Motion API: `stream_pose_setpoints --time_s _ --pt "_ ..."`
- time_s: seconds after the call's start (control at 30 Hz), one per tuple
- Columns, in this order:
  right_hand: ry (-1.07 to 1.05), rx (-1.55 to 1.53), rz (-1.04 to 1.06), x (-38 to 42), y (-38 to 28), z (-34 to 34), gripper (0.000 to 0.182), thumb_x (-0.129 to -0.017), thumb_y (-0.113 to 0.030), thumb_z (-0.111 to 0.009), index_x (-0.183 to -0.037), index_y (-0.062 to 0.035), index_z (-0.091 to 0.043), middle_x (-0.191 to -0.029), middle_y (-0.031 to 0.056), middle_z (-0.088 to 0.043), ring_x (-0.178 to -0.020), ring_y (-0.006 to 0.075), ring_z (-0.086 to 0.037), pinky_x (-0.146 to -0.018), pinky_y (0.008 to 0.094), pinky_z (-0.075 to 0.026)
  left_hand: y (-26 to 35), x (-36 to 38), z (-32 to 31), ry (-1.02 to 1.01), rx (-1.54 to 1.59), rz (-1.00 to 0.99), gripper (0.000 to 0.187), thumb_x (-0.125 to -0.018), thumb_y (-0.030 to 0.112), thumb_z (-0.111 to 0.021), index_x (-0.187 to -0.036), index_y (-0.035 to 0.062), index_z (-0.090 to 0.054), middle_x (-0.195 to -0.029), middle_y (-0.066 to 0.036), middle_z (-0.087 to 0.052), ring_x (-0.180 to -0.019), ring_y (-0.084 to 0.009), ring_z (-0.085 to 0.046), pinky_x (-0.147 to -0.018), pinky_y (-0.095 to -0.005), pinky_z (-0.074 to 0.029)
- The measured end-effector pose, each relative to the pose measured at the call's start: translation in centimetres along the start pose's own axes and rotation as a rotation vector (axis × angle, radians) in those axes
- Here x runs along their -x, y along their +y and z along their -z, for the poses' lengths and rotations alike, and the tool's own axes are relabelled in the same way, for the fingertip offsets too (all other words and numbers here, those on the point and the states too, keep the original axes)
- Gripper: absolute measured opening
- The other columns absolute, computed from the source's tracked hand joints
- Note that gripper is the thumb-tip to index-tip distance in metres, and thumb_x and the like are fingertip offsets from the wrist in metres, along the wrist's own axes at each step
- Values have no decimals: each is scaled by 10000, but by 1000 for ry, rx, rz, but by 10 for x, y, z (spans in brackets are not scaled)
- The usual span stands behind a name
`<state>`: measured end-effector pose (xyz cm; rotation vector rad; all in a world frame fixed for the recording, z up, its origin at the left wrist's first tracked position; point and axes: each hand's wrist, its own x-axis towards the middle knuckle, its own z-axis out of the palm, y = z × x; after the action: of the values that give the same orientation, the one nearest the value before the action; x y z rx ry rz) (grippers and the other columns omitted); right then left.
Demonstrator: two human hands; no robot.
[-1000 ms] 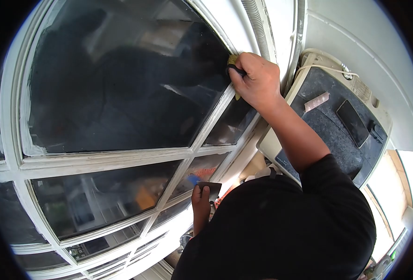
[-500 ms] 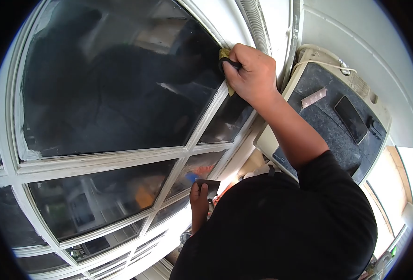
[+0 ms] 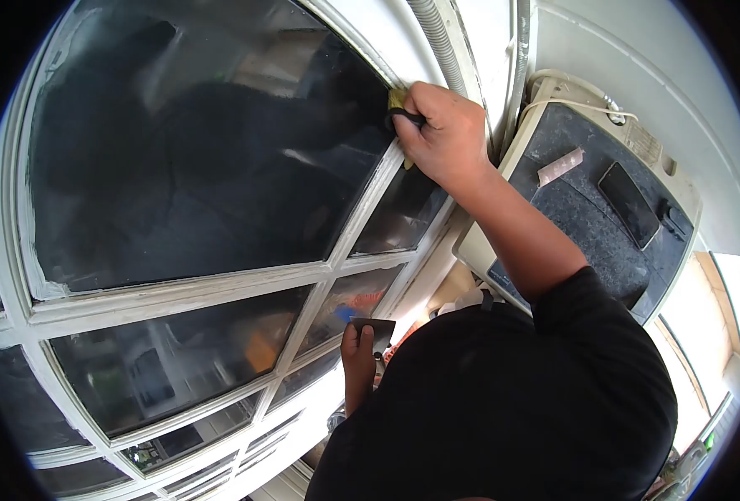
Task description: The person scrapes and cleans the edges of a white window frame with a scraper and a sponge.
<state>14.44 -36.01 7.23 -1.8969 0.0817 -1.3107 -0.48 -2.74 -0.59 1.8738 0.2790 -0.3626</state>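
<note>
My right hand [image 3: 447, 129] is closed around a black handle or strap with a yellow-green pad [image 3: 398, 100]. The pad touches the white window frame [image 3: 368, 204] at the right edge of the large dark pane [image 3: 195, 159]. Lower down, my left hand [image 3: 358, 346] grips a thin dark flat piece [image 3: 375, 331], with the thumb across it, in front of the smaller panes. Whitish smears line the edges of the large pane.
Right of the frame stands a beige unit with a dark top [image 3: 570, 225], bearing a phone [image 3: 629, 204], a pinkish strip [image 3: 560, 167] and a small black object [image 3: 675, 219]. A corrugated conduit [image 3: 438, 37] runs up the wall beside the frame.
The view has shifted slightly. My right hand and the pad appear a little farther left, still against the frame. My left hand keeps its hold on the flat piece.
</note>
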Motion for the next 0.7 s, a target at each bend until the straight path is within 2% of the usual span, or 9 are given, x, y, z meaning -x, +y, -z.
stream_pose_setpoints --time_s 0.13,0.27,0.33,0.4,0.47,0.53,0.63,0.7 --pt "-46 6 -90 22 14 0 222 -698 -26 -736 -728 -54 -518 -653 111 -558 -607 298 -596 -552 359 -467 1 -1 -1 24 -52 -40 135 -994 150 -535 -1016 24 -578 -926 -27 -593 -865 -104 -511 -806 -268 -433" --pt "4 8 -86 9 5 2 226 -700 -31 -739 -724 -52 -515 -651 116 -554 -595 296 -587 -553 357 -465 4 1 1 22 -30 -2 134 -997 149 -528 -1017 26 -578 -927 -24 -595 -871 -102 -515 -808 -266 -431" --pt "40 -28 -11 -4 -1 4 221 -706 -34 -739 -724 -48 -520 -646 117 -554 -579 295 -573 -548 355 -462 6 0 0 4 -19 30 133 -998 149 -525 -1015 28 -577 -927 -22 -594 -870 -100 -513 -809 -265 -430" --pt "8 -36 -31 0 4 2 215 -708 -33 -736 -725 -46 -522 -642 119 -551 -574 297 -566 -545 352 -459 5 2 0 -3 -13 60 132 -1000 148 -521 -1013 29 -576 -928 -21 -593 -869 -97 -512 -811 -263 -429" --pt "-14 -47 -44 6 6 0 209 -711 -32 -732 -726 -45 -524 -638 121 -549 -569 299 -560 -542 349 -457 4 2 -1 16 -25 -12 130 -1002 150 -518 -1006 32 -572 -918 -16 -587 -858 -92 -504 -805 -257 -423" --pt "-90 -39 -124 18 11 -1 195 -723 -26 -720 -729 -40 -525 -637 130 -546 -563 298 -560 -540 345 -455 7 1 -2 20 -22 -4 128 -1002 149 -517 -1001 33 -572 -917 -15 -587 -859 -92 -503 -806 -257 -422" --pt "-65 -44 -182 26 15 0 183 -726 -66 -712 -749 -55 -530 -663 115 -571 -628 321 -599 -578 391 -486 6 3 1 34 -36 -9 127 -1001 149 -518 -995 35 -573 -916 -15 -587 -862 -93 -502 -809 -258 -422" --pt "-79 -81 -231 30 19 2 188 -728 -63 -716 -740 -54 -529 -658 116 -571 -607 312 -589 -569 375 -482 7 3 2 41 -48 -29 128 -1001 150 -520 -994 34 -574 -916 -15 -588 -865 -94 -503 -810 -259 -422"
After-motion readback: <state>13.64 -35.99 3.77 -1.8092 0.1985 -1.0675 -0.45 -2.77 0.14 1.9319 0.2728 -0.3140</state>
